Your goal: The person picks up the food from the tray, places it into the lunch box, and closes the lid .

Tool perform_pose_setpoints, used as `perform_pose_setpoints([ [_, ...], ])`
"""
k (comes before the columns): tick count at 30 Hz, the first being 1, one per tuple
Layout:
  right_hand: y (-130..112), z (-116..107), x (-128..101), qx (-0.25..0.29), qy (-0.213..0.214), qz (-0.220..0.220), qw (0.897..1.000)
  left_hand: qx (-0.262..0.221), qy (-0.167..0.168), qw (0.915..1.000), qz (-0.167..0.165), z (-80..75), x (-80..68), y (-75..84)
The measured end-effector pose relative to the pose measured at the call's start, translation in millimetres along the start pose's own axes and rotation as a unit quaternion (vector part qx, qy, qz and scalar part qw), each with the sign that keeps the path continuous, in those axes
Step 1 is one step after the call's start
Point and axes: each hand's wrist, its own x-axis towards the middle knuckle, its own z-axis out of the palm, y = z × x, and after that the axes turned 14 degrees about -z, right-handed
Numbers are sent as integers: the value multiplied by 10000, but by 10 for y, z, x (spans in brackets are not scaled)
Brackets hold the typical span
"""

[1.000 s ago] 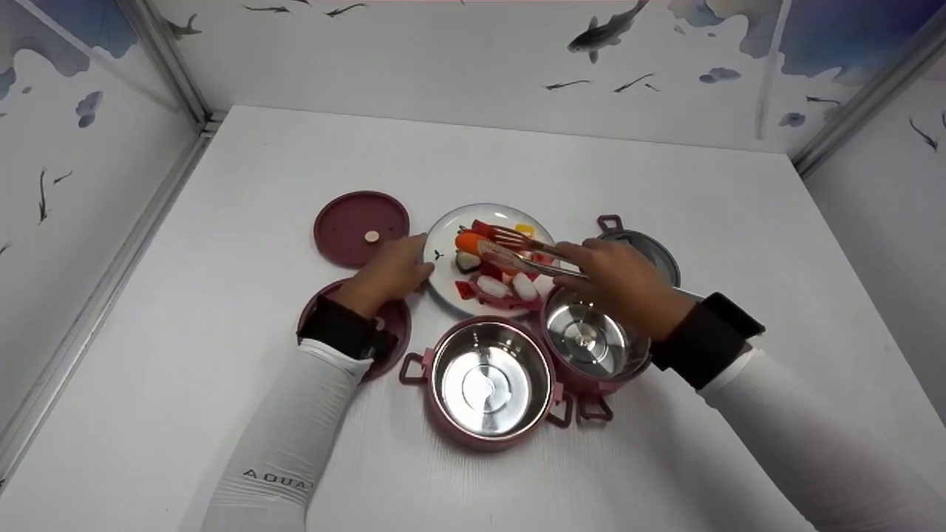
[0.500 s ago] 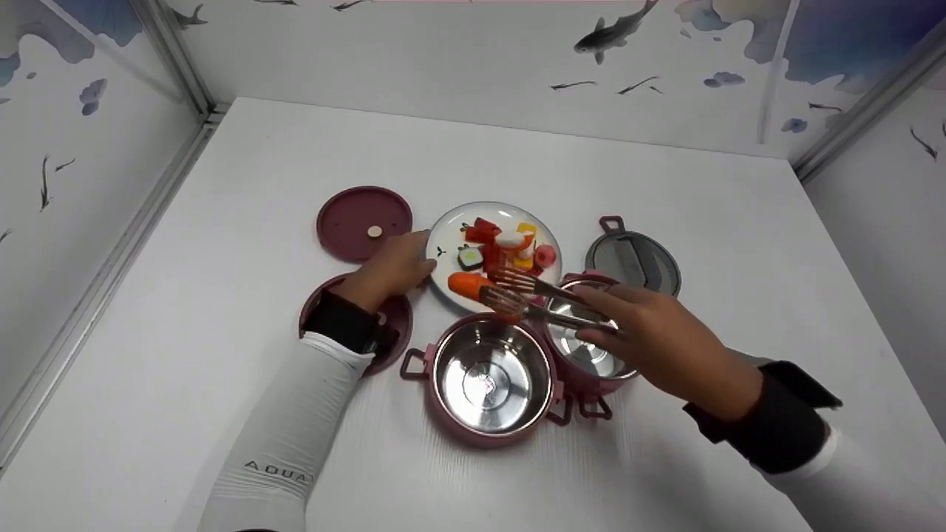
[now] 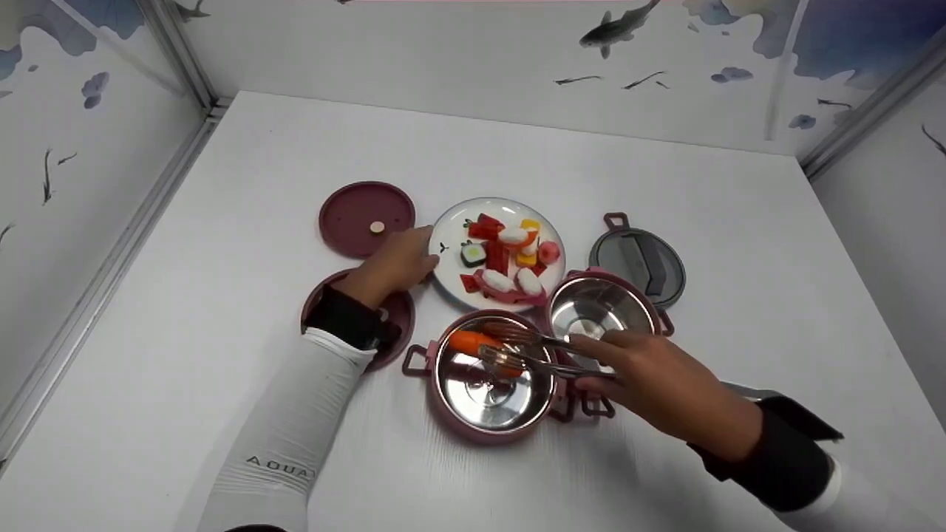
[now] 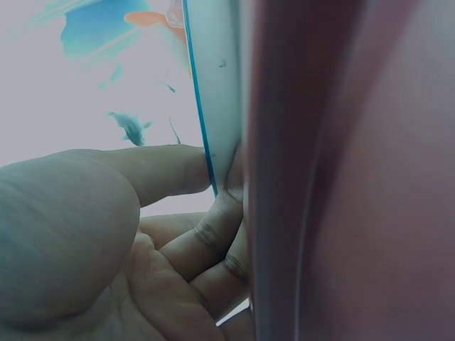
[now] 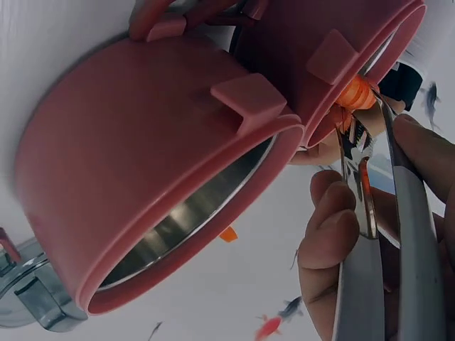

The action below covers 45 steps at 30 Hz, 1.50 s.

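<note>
My right hand (image 3: 658,388) grips metal tongs (image 3: 528,349) that clamp an orange carrot piece (image 3: 473,343) over the near pink steel-lined bowl (image 3: 491,378). In the right wrist view the tongs (image 5: 373,234) and the carrot (image 5: 354,92) sit at a pink bowl's rim (image 5: 213,177). My left hand (image 3: 395,262) holds the left edge of a white plate (image 3: 449,238) of toy food pieces; in the left wrist view its fingers (image 4: 206,241) curl at the plate's edge (image 4: 213,99). A second pink bowl (image 3: 602,310) stands to the right, touching the first.
Two dark pink lids lie at the left: one (image 3: 366,214) behind my left hand, one (image 3: 392,314) under my left wrist. A grey lid with a handle (image 3: 643,258) lies right of the plate. White walls with fish prints enclose the white table (image 3: 222,185).
My right hand has carried the carrot in the tongs from the plate toward me, and it is now over the near bowl. The left hand has stayed at the plate's edge.
</note>
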Motion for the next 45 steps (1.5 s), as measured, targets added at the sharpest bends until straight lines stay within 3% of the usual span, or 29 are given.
perform_pose_setpoints([
  [7, -9, 29, 41, -450, -149, -168, 9987, -39, 1, 10000, -18, -18, -3, 50],
  [19, -1, 66, 74, -746, 2, -366, 9965, -34, 20, 10000, 24, -20, -16, 46],
  [32, -4, -104, 56, -359, 276, 35, 9990, -3, 40, 10000, 47, -1, -4, 27],
  [38, 166, -213, 187, -382, 783, 154, 9961, -26, 47, 10000, 23, -9, -4, 22],
  [45, 483, -279, 476, -577, 719, 457, 9947, -174, 32, 9998, 44, -11, -41, 6],
])
